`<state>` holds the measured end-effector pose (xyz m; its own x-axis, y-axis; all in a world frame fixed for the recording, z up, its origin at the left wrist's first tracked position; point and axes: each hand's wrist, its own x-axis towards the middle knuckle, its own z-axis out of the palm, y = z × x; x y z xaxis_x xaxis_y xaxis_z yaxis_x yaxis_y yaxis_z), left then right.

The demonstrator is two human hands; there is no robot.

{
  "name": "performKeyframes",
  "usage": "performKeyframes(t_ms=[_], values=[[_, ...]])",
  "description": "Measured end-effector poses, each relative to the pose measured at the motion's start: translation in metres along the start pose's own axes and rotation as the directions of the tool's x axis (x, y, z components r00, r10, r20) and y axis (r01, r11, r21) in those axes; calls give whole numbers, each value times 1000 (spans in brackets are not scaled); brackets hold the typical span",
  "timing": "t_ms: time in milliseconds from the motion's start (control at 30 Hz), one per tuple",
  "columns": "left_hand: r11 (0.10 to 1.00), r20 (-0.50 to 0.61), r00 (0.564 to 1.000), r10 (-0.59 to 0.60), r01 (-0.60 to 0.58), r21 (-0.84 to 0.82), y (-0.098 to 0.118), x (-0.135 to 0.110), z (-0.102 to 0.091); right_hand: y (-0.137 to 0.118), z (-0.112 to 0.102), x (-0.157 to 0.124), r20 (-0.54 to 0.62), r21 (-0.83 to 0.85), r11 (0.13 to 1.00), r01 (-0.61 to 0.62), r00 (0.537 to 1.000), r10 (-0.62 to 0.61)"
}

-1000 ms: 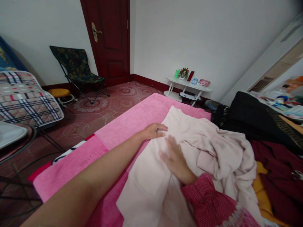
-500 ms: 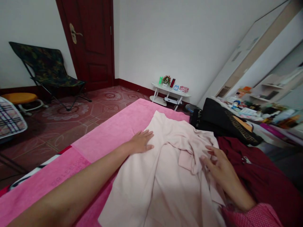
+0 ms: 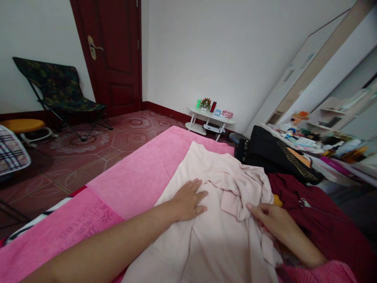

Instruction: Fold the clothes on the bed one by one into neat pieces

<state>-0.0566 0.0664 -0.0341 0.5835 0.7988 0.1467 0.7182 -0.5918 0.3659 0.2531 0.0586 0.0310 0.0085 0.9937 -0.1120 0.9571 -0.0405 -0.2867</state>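
A pale pink long-sleeved top (image 3: 218, 239) lies spread over a pink towel-like cloth (image 3: 141, 169), with one sleeve folded across it and its cuff (image 3: 231, 202) near the middle. My left hand (image 3: 188, 199) rests flat on the top's left part, fingers spread. At the right side, my right hand (image 3: 272, 222) has its thumb and curled fingers closed on the top's fabric beside the folded sleeve. Its fingertips are partly hidden.
Dark red clothing with a zip (image 3: 318, 212) and folded black clothing (image 3: 273, 151) lie to the right. Beyond stand a small white table (image 3: 212, 114) and a cluttered dresser (image 3: 309, 141). A camouflage folding chair (image 3: 59, 86) and a stool (image 3: 23, 125) are at left.
My left hand has slid nearer and to the right across the top. My right hand has moved slightly down and its fingers have closed on the fabric. A bit of yellow now shows beside it.
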Motion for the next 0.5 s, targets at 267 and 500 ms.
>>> performKeyframes(t_ms=[267,500], values=[[995,-58,998,7,-12,-95,0,1,3,-6,24,21,-129,102,993,54,991,-40],[821,-455,838,-300,-16,-571,-8,10,-1,-101,7,-15,-339,-251,816,520,743,-577]])
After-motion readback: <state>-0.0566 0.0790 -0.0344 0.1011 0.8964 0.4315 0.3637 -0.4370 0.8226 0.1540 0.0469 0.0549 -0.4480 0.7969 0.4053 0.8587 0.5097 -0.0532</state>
